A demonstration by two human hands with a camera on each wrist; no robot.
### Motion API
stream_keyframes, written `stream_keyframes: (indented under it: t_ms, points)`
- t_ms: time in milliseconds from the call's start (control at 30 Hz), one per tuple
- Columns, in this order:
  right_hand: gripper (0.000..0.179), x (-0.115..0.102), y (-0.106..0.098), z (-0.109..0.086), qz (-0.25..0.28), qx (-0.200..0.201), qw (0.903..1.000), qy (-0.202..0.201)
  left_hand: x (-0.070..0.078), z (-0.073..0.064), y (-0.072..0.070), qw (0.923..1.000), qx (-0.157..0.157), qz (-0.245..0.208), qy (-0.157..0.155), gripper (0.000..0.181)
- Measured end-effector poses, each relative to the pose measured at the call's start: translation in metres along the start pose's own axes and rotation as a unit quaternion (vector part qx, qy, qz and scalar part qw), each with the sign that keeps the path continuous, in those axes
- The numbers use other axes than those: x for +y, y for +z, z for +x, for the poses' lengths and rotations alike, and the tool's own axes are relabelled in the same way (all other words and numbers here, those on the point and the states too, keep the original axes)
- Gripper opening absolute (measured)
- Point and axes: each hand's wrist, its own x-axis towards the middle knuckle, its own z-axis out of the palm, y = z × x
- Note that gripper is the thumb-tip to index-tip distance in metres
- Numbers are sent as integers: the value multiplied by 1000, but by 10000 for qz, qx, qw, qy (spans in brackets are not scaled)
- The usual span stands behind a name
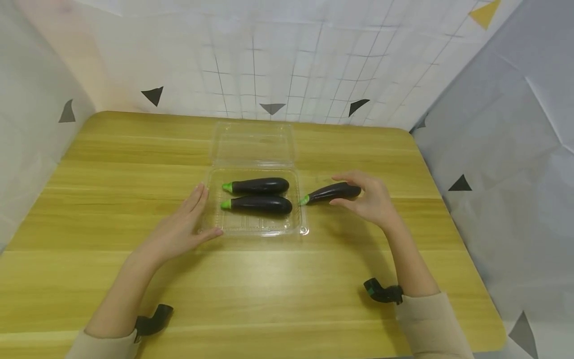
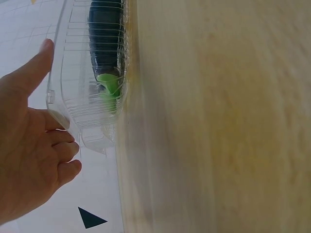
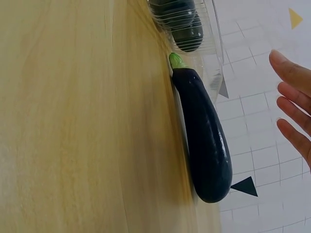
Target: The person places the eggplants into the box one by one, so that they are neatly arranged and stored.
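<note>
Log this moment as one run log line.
left hand: at open clear plastic clamshell box; right hand: over loose glossy black eggplant, not touching; inside box: two similar eggplants

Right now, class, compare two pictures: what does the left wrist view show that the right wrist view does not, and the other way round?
Left wrist only: the left hand at the container, and the green stem of an eggplant inside it.
Right wrist only: the right hand and the eggplant outside the container.
Both: the container, tabletop and grid-lined wall.
</note>
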Motion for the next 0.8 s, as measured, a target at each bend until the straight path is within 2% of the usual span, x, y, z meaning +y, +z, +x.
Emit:
stream_keyframes:
  t_ms: [367, 667, 800]
  points:
    - [53, -2, -2, 0, 40, 62, 10000, -52, 1, -1, -1, 10000, -18, -5, -22, 102]
    - [51, 7, -3, -2, 66, -154, 9997, 188, 0, 0, 0, 10000, 2, 57, 7, 102]
    - [49, 15, 0, -3, 50, -273, 9984, 502, 0, 0, 0, 10000, -6, 56, 23, 102]
